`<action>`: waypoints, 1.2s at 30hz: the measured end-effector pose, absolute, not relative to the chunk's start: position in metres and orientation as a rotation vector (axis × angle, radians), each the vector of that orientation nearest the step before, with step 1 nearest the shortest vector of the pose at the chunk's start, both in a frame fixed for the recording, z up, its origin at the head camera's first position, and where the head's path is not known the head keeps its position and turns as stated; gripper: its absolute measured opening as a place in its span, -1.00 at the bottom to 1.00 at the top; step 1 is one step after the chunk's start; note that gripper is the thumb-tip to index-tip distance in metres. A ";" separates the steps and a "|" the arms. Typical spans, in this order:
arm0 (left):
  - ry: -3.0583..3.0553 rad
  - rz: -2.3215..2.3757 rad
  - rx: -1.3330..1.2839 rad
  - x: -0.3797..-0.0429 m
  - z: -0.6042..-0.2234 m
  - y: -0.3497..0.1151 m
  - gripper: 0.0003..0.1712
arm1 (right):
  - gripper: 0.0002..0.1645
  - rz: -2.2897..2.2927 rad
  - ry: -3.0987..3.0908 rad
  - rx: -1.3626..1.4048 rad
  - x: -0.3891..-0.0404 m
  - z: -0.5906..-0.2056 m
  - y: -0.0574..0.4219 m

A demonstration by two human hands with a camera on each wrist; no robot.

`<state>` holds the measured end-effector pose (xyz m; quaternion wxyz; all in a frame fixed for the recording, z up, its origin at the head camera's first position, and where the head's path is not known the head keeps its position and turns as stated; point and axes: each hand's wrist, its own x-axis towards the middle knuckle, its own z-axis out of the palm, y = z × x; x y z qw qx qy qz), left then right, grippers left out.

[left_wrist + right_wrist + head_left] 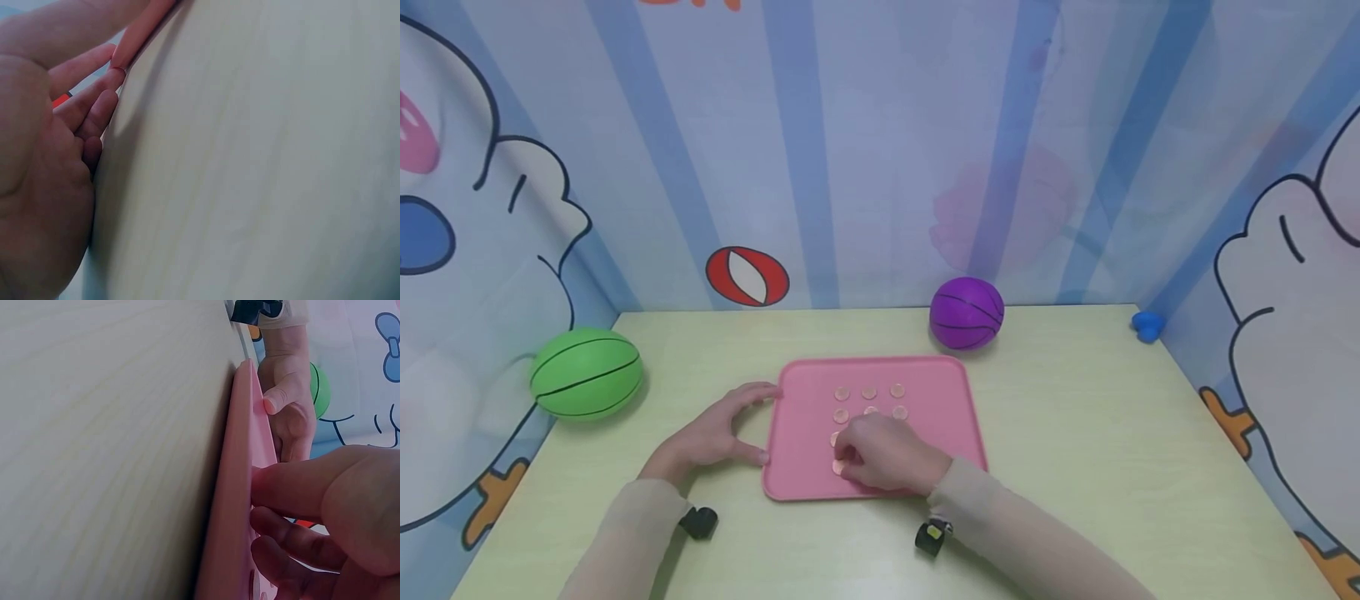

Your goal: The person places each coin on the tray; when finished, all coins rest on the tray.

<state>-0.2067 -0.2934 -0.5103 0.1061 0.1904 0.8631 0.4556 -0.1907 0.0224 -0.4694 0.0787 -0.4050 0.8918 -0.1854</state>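
A pink tray (pixel 942 428) lies on the table, with several small coin-like discs (pixel 841 393) set in rows on it. My left hand (pixel 715 431) is at the tray's left side, its spread fingers touching the far-left rim and its thumb the near-left rim. Over the near part of the tray, my right hand (pixel 887 452) has its thumb and curled fingertips at a disc (pixel 838 468) in the nearest row, seemingly pinching its edge. The hand covers part of that disc and others. In the right wrist view, the thumb (pixel 287 486) reaches down to the tray.
A green ball (pixel 587 373) sits at the table's left edge and a purple ball (pixel 967 313) behind the tray. A small blue object (pixel 1147 326) is at the far right corner. Printed cloth walls (pixel 880 167) stand around the table (pixel 1075 417).
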 end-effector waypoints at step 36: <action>2.511 1.360 0.492 -0.210 -0.505 -0.294 0.02 | -0.74 -0.962 2.941 -0.923 -0.235 -0.440 0.170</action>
